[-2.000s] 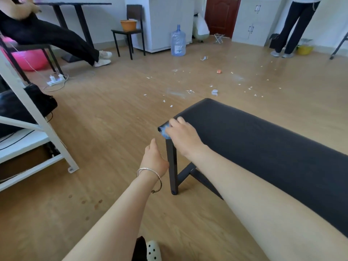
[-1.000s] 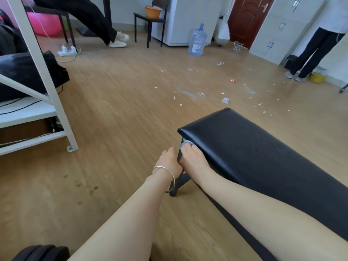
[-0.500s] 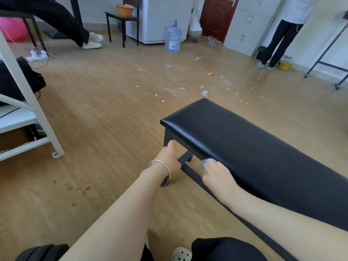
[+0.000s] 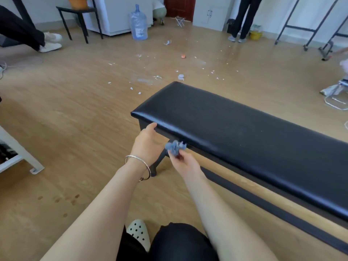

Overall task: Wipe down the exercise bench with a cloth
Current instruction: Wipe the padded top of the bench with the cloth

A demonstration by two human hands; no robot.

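The black padded exercise bench [image 4: 235, 132] runs from the middle of the view to the lower right. A small crumpled blue cloth [image 4: 175, 146] is pinched in the fingers of my right hand [image 4: 185, 163], held in the air just in front of the bench's near side edge. My left hand [image 4: 148, 141] with a silver bangle on the wrist sits by the bench's near left corner, thumb touching the frame under the pad and fingers apart. The bench's front leg [image 4: 159, 162] is partly hidden behind both hands.
Paper scraps litter the wooden floor [image 4: 75, 110] beyond the bench. A water jug [image 4: 139, 25] and a black chair [image 4: 79, 17] stand at the back. A person stands at the far right [image 4: 243, 17]; another sits at the left [image 4: 22, 32]. A white frame [image 4: 20, 157] is at left.
My right hand has lifted the cloth off the bench's side edge and now holds it in the air. My left hand has risen from the leg to the corner under the pad.
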